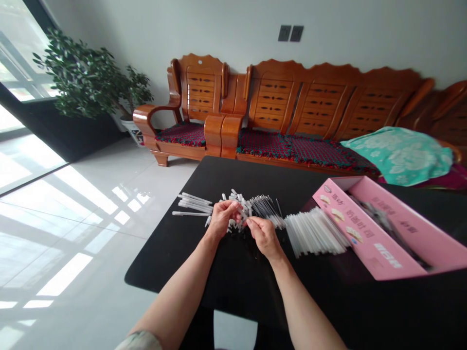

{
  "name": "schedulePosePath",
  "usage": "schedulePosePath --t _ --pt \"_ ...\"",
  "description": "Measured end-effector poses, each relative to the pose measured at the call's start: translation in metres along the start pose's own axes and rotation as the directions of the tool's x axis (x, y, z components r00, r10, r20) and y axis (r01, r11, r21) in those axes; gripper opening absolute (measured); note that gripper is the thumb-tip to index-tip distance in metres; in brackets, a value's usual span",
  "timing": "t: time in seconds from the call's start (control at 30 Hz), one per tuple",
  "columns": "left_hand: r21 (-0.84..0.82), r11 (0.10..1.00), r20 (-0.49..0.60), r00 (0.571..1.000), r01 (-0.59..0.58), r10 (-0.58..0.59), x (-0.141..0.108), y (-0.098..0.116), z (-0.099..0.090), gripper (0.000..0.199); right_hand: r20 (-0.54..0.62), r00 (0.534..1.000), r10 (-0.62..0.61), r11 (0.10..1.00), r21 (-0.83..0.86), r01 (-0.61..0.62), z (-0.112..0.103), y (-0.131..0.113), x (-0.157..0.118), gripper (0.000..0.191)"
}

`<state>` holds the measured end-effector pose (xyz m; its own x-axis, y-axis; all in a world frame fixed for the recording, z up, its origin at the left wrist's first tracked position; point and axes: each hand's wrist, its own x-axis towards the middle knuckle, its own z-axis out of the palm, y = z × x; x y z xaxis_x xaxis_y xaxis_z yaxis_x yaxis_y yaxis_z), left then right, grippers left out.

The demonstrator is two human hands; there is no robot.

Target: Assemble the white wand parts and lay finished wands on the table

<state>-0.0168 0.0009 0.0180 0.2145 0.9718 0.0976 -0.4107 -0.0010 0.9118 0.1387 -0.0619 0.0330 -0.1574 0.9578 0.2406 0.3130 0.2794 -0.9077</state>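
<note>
My left hand (pixel 223 217) and my right hand (pixel 263 235) meet over the black table, fingers pinched close together. A small whitish piece shows between the fingertips, too small to make out fully. Behind and under the fingers lies a pile of small white caps (pixel 238 198). Several white capped pens (pixel 195 204) lie side by side left of my left hand. Thin dark refills (pixel 265 206) are spread just beyond my right hand. Further right, a row of clear whitish tubes (pixel 315 231) rests against the pink box.
The pink open box (pixel 372 238) with dark and grey contents stands on the right of the black table (pixel 164 262). Beyond the table are a wooden sofa (pixel 317 104) with a turquoise cloth (pixel 404 153), a wooden armchair (pixel 200 97) and a potted plant (pixel 91 80).
</note>
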Motion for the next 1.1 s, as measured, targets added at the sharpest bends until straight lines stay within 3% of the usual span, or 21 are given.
schedulePosePath --t 0.07,0.17,0.23,0.3,0.37,0.47,0.57,0.67,0.77,0.9,0.97,1.03,1.1 --pt "0.005 1.0 -0.049 0.999 -0.001 0.001 0.0 -0.001 0.0 0.038 -0.037 0.995 -0.09 0.974 -0.213 0.08 0.002 -0.001 0.0 0.041" --pt "0.005 1.0 -0.083 0.997 0.0 0.0 0.0 -0.001 0.001 0.037 -0.063 0.977 -0.202 0.864 -0.482 0.147 0.006 0.0 0.002 0.039" --pt "-0.001 1.0 -0.098 0.995 0.002 -0.002 0.0 -0.001 0.001 0.037 -0.071 0.967 -0.246 0.804 -0.572 0.163 0.007 0.0 0.003 0.038" --pt "-0.002 1.0 -0.097 0.995 0.006 -0.006 0.0 0.0 0.0 0.038 -0.084 0.966 -0.246 0.801 -0.579 0.154 0.008 0.0 0.003 0.038" --pt "0.005 1.0 -0.058 0.998 0.015 -0.015 0.0 0.001 -0.003 0.039 -0.084 0.98 -0.178 0.872 -0.476 0.117 0.007 -0.002 0.001 0.039" --pt "0.003 1.0 0.038 0.999 0.016 -0.016 0.001 0.003 -0.007 0.039 -0.016 1.0 -0.014 0.989 -0.145 0.011 0.004 -0.006 -0.001 0.041" --pt "-0.008 1.0 0.1 0.995 0.012 -0.011 0.0 0.004 -0.008 0.038 0.094 0.993 0.077 0.986 0.138 -0.089 -0.001 -0.006 -0.002 0.044" --pt "0.024 1.0 0.078 0.997 0.015 -0.017 -0.001 0.002 -0.006 0.037 0.12 0.989 0.085 0.975 0.195 -0.107 -0.003 -0.003 -0.001 0.043" --pt "0.024 1.0 0.003 1.0 0.0 0.0 -0.002 0.0 -0.001 0.035 0.006 1.0 -0.021 0.994 -0.111 0.022 0.0 -0.002 0.0 0.041" --pt "0.009 1.0 -0.089 0.996 -0.001 0.002 0.002 0.001 -0.003 0.036 -0.066 0.972 -0.227 0.798 -0.585 0.146 0.005 -0.001 -0.001 0.035" --pt "-0.024 0.999 -0.213 0.976 -0.042 0.036 0.006 0.004 -0.01 0.04 -0.056 0.958 -0.283 0.731 -0.659 0.177 0.005 0.0 -0.004 0.033" --pt "-0.057 0.994 -0.317 0.946 -0.09 0.067 0.01 0.007 -0.017 0.042 -0.075 0.95 -0.302 0.725 -0.665 0.178 0.003 0.002 -0.007 0.032" --pt "-0.029 0.995 -0.256 0.963 -0.094 0.084 0.01 0.009 -0.019 0.041 -0.126 0.947 -0.296 0.754 -0.639 0.151 0.001 0.005 -0.007 0.033"
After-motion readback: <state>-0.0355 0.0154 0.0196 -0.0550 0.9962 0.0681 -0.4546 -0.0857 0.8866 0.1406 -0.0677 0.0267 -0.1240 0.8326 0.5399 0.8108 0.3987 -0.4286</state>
